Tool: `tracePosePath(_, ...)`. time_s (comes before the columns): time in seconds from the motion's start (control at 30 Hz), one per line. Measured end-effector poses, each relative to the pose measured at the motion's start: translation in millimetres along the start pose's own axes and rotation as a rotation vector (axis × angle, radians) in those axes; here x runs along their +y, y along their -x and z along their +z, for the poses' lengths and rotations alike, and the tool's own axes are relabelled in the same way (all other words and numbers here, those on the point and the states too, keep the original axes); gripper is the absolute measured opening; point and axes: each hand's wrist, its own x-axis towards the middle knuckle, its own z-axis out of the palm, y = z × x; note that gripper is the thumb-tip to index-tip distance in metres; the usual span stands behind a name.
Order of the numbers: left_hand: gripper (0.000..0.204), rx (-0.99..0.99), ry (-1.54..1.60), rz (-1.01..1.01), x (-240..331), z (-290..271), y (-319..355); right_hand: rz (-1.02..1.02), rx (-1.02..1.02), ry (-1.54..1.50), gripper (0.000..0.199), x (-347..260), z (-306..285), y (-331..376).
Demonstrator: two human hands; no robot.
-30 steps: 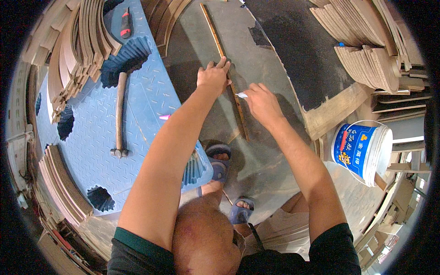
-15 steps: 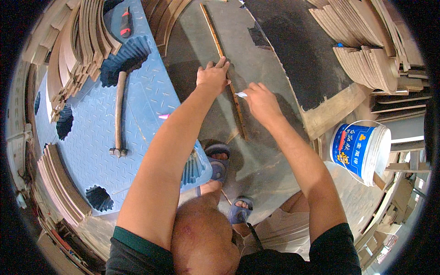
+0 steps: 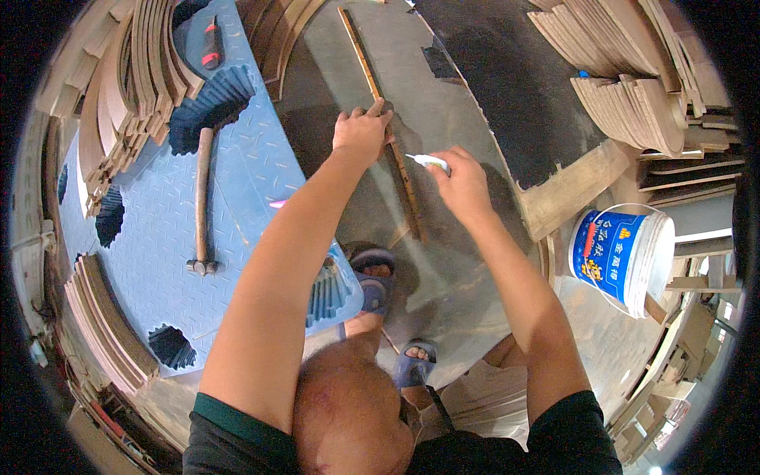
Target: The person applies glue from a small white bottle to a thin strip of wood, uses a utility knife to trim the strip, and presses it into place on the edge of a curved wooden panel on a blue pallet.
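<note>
A long, thin wooden strip (image 3: pixel 357 54) with a yellowish edge and small dark marks lies lengthwise on the grey-brown surface ahead of me. My left hand (image 3: pixel 362 133) holds it near the middle, fingers across it and thumb at its right side. Just right of the strip, my right hand (image 3: pixel 461 184) is closed around a small white bottle (image 3: pixel 434 162) with a narrow nozzle. The nozzle tip points left toward the strip, and a small gap seems to separate them. Fingers cover part of the bottle.
At left, a blue textured platform (image 3: pixel 253 158) bears a hammer (image 3: pixel 203 198), a red-and-black handled tool (image 3: pixel 211 43) and stacked curved wooden pieces (image 3: pixel 150 71). A black panel (image 3: pixel 514 87) lies at right, near more curved stacks (image 3: pixel 633 111) and a blue-and-white bucket (image 3: pixel 609 257).
My right hand has turned and moved slightly up and right, so more of the white bottle shows. The left hand stays on the strip. The whole view has shifted slightly.
</note>
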Motion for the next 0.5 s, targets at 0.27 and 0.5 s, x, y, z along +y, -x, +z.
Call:
tracePosePath(0.27, 0.055, 0.148, 0.053, 0.033, -1, 8, -8, 0.410, -0.092, -0.383, 0.029, 57, 13, 23)
tracePosePath(0.5, 0.062, 0.109, 0.062, 0.040, 3, 4, -20, 0.298, 0.020, -0.268, 0.030, 45, 11, 34)
